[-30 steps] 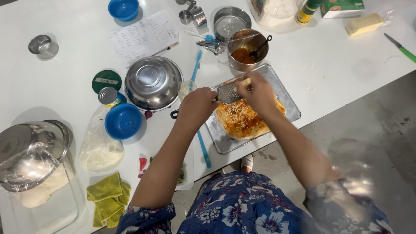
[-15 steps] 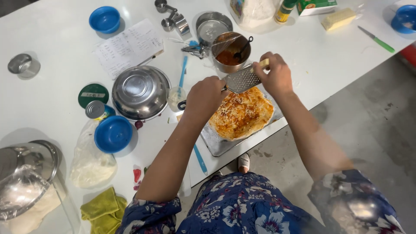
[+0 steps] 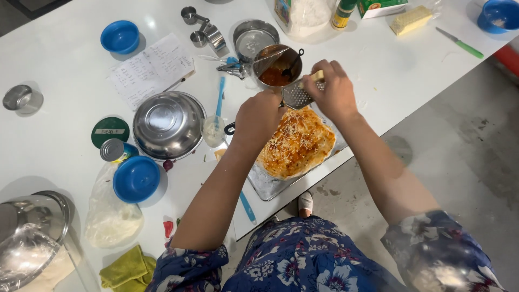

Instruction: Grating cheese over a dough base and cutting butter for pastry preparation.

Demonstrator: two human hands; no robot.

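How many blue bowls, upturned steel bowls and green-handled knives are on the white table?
Blue bowls: 3
Upturned steel bowl: 1
Green-handled knife: 1
Total: 5

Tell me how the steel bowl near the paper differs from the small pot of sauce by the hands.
The steel bowl is upside down, showing its shiny base; the sauce pot stands upright and open. The steel bowl is wider and shows nothing inside; the sauce pot holds red sauce with a dark spoon standing in it. The steel bowl sits apart from the hands; the sauce pot lies just beyond the right hand. Both are round, shiny metal, on the white table.
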